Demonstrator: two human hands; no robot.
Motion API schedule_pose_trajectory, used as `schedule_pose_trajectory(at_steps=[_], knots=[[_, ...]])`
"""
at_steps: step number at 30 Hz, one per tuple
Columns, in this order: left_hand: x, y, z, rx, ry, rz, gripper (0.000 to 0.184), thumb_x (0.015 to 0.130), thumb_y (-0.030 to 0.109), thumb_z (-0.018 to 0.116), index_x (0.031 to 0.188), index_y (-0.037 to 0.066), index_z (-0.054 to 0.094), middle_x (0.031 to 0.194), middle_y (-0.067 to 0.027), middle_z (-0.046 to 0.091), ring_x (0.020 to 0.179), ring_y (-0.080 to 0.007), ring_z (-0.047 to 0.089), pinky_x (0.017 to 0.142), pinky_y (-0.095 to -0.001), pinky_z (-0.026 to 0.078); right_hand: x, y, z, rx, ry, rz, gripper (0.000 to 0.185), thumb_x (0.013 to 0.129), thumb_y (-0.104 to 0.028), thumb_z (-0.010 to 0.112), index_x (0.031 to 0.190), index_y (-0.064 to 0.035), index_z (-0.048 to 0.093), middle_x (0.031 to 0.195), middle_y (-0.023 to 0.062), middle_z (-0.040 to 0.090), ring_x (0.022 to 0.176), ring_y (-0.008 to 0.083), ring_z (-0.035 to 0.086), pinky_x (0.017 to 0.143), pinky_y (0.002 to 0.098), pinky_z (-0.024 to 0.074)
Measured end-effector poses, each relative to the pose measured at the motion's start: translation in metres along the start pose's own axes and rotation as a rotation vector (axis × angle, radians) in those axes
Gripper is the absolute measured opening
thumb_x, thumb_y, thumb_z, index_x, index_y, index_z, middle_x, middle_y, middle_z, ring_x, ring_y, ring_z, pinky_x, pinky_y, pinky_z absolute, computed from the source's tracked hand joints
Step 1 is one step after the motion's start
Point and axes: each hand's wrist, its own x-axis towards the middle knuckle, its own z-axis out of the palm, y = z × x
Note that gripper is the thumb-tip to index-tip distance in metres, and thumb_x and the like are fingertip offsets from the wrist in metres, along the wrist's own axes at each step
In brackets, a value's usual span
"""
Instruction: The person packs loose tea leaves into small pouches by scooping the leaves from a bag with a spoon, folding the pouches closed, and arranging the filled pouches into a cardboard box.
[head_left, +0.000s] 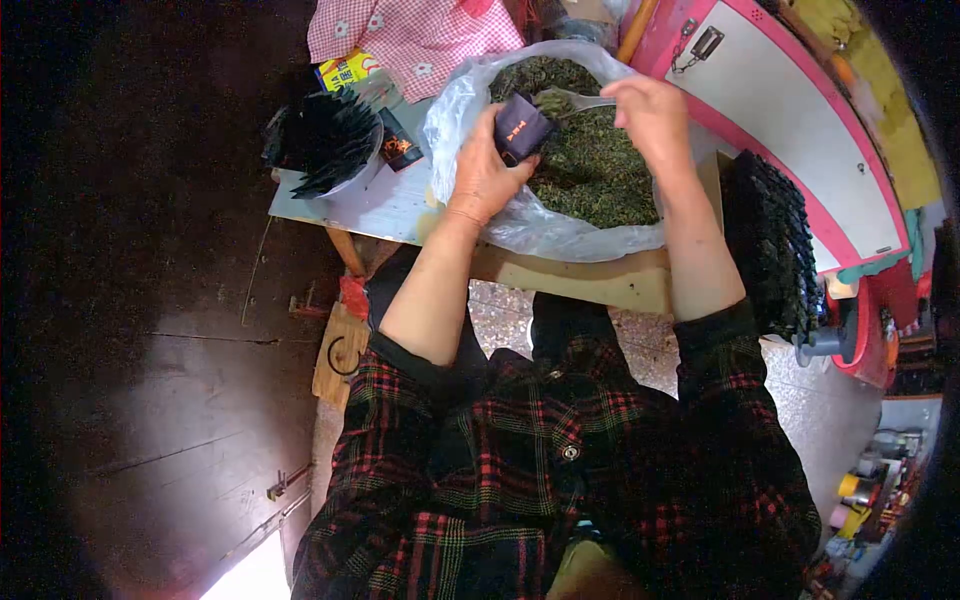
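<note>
My left hand point(487, 172) holds a small dark pouch point(522, 128) with orange lettering, over the left part of a clear plastic bag point(560, 240). Loose dried green leaves point(600, 165) fill the bag. Pinched in my right hand point(650, 115) is the handle of a spoon point(575, 101), its bowl carrying some leaves close beside the pouch. Whether the spoon touches the pouch is hard to tell. Another dark packet point(398, 140) with an orange print lies left of the bag, next to a tub of many black pouches point(335, 140).
The bag rests on a low table point(400, 210). Pink checked cloth point(420, 40) and a yellow packet point(347, 70) are at its back left. On the right stand stacked black pouches point(768, 240), a pink-edged white cabinet point(780, 100) and a red bucket point(870, 330).
</note>
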Motion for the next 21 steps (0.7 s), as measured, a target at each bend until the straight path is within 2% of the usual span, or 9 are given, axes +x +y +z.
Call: schedule_pose_trajectory(at_steps=[4, 5, 8, 11, 13, 15, 17, 19, 21], knots=[[0.0, 0.001, 0.0, 0.021, 0.007, 0.028, 0.075, 0.064, 0.012, 0.08, 0.127, 0.004, 0.04, 0.111, -0.0203, 0.057, 0.102, -0.0342, 0.057, 0.09, -0.0382, 0.045, -0.017, -0.013, 0.019, -0.357, 0.051, -0.508, 0.016, 0.083, -0.011, 0.054, 0.086, -0.0051, 0.069, 0.062, 0.0103, 0.06, 0.059, 0.018, 0.061, 0.055, 0.0297, 0.0456], [0.0, 0.0, 0.0, 0.042, 0.016, 0.047, 0.075, 0.064, 0.013, 0.081, 0.127, 0.003, 0.04, 0.108, -0.0195, 0.059, 0.099, -0.032, 0.06, 0.088, -0.0369, 0.047, -0.02, -0.018, 0.021, -0.414, 0.034, -0.608, 0.011, 0.081, -0.007, 0.058, 0.086, -0.0042, 0.067, 0.069, 0.0145, 0.061, 0.065, 0.0266, 0.063, 0.059, 0.0337, 0.0484], [0.0, 0.006, -0.003, -0.019, -0.007, 0.003, 0.074, 0.063, 0.01, 0.079, 0.126, 0.003, 0.04, 0.113, -0.0215, 0.056, 0.106, -0.0369, 0.055, 0.092, -0.0399, 0.044, -0.025, -0.025, 0.021, -0.514, -0.023, -0.788, 0.008, 0.079, -0.004, 0.055, 0.081, -0.0053, 0.063, 0.081, 0.0118, 0.065, 0.072, 0.0305, 0.063, 0.063, 0.0379, 0.0509], [0.0, 0.001, 0.0, -0.019, 0.012, 0.009, 0.074, 0.063, 0.011, 0.079, 0.126, 0.003, 0.041, 0.113, -0.0217, 0.056, 0.105, -0.0369, 0.055, 0.092, -0.04, 0.044, -0.026, -0.027, 0.014, -0.588, 0.077, -0.785, 0.008, 0.078, -0.003, 0.056, 0.082, -0.0058, 0.063, 0.084, 0.0106, 0.065, 0.071, 0.0284, 0.064, 0.063, 0.0372, 0.0513], [0.0, -0.002, 0.001, -0.029, 0.008, -0.003, 0.075, 0.063, 0.012, 0.08, 0.126, 0.003, 0.041, 0.113, -0.0216, 0.056, 0.105, -0.0369, 0.055, 0.092, -0.0399, 0.044, -0.018, -0.014, 0.008, -0.394, 0.231, -0.77, 0.014, 0.081, -0.003, 0.058, 0.09, -0.0062, 0.068, 0.074, 0.0129, 0.064, 0.066, 0.0261, 0.064, 0.061, 0.0351, 0.0498], [0.001, -0.004, 0.002, -0.04, 0.006, -0.013, 0.075, 0.063, 0.012, 0.08, 0.126, 0.003, 0.041, 0.112, -0.0215, 0.056, 0.105, -0.0369, 0.055, 0.092, -0.0397, 0.044, -0.017, 0.006, -0.002, -0.378, 0.26, -0.608, 0.014, 0.082, -0.006, 0.058, 0.091, -0.0061, 0.069, 0.072, 0.0131, 0.064, 0.063, 0.0242, 0.063, 0.06, 0.0336, 0.0491], [0.0, -0.003, 0.002, -0.037, 0.027, -0.011, 0.075, 0.063, 0.012, 0.08, 0.126, 0.004, 0.041, 0.112, -0.0209, 0.056, 0.104, -0.0366, 0.055, 0.092, -0.0393, 0.044, -0.012, 0.044, -0.008, -0.298, 0.255, -0.265, 0.015, 0.082, -0.011, 0.057, 0.091, -0.0057, 0.069, 0.071, 0.0136, 0.064, 0.06, 0.0249, 0.062, 0.058, 0.0329, 0.0481], [0.0, -0.002, 0.001, -0.008, 0.037, 0.022, 0.076, 0.063, 0.013, 0.081, 0.127, 0.003, 0.04, 0.11, -0.0195, 0.058, 0.101, -0.0329, 0.057, 0.09, -0.0375, 0.045, -0.018, 0.092, -0.009, -0.412, 0.219, -0.241, 0.017, 0.081, -0.011, 0.056, 0.091, -0.0056, 0.069, 0.071, 0.0136, 0.064, 0.063, 0.0296, 0.063, 0.06, 0.0369, 0.0483], [-0.002, 0.002, -0.001, 0.022, 0.045, 0.051, 0.077, 0.064, 0.014, 0.081, 0.128, 0.002, 0.04, 0.107, -0.0181, 0.06, 0.099, -0.0292, 0.06, 0.089, -0.0357, 0.046, -0.028, 0.114, -0.002, -0.66, -0.055, -0.138, 0.019, 0.078, -0.007, 0.055, 0.091, -0.0046, 0.069, 0.079, 0.016, 0.066, 0.075, 0.0335, 0.063, 0.07, 0.0392, 0.0493]])
